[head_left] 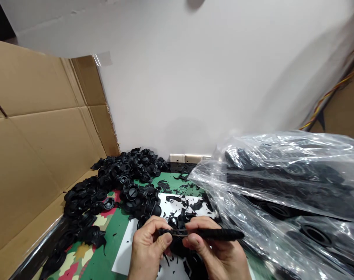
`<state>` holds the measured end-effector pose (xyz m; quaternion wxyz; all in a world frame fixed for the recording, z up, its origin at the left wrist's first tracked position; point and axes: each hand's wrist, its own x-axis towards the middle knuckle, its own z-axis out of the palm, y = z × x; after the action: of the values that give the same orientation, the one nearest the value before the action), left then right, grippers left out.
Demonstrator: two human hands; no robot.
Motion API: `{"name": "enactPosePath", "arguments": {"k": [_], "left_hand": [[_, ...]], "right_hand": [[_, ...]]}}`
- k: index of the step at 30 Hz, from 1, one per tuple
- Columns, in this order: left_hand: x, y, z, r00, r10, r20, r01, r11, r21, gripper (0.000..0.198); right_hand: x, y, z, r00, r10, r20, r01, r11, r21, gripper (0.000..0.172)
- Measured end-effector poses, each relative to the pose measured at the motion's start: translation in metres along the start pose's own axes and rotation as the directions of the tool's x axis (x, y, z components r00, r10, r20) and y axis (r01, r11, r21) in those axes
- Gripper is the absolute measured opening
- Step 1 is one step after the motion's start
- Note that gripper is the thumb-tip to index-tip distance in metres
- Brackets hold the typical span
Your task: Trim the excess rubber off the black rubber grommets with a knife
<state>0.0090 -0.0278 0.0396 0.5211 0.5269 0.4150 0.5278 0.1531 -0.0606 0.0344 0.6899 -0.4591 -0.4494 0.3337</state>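
Near the bottom centre, my left hand (150, 245) pinches a small black part (164, 232) between thumb and fingers. My right hand (213, 247) is closed around a black-handled tool (220, 234), whose thin metal end points left and meets the black part. Both hands are close together above a white sheet (125, 249) strewn with black scraps. Some black pieces lie under and between the hands, partly hidden by them. A large pile of black ribbed rubber parts (130, 171) spreads to the left and behind.
A cardboard panel (42, 124) stands at the left. Clear plastic bags (282, 179) with black parts fill the right side. Black trimmings dot the green surface (177, 182). Behind are a white wall (194, 77) and a socket strip (192, 158).
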Motion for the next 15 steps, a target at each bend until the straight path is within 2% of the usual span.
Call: {"name": "enactPosePath", "arguments": {"k": [4,10,15], "left_hand": [[0.000,-0.001,0.000,1.000,0.007,0.011,-0.007,1.000,-0.007,0.015],[0.000,0.001,0.000,1.000,0.009,-0.001,-0.009,1.000,0.023,0.014],[-0.001,0.004,0.001,1.000,0.007,-0.001,-0.007,0.999,0.041,0.015]], "right_hand": [[-0.001,0.002,0.000,0.999,0.018,-0.028,-0.017,1.000,0.023,0.025],[0.004,-0.016,0.000,0.995,0.102,-0.019,-0.101,0.993,0.067,0.030],[0.005,-0.019,0.001,0.995,0.101,-0.004,-0.101,0.992,0.073,0.029]]}}
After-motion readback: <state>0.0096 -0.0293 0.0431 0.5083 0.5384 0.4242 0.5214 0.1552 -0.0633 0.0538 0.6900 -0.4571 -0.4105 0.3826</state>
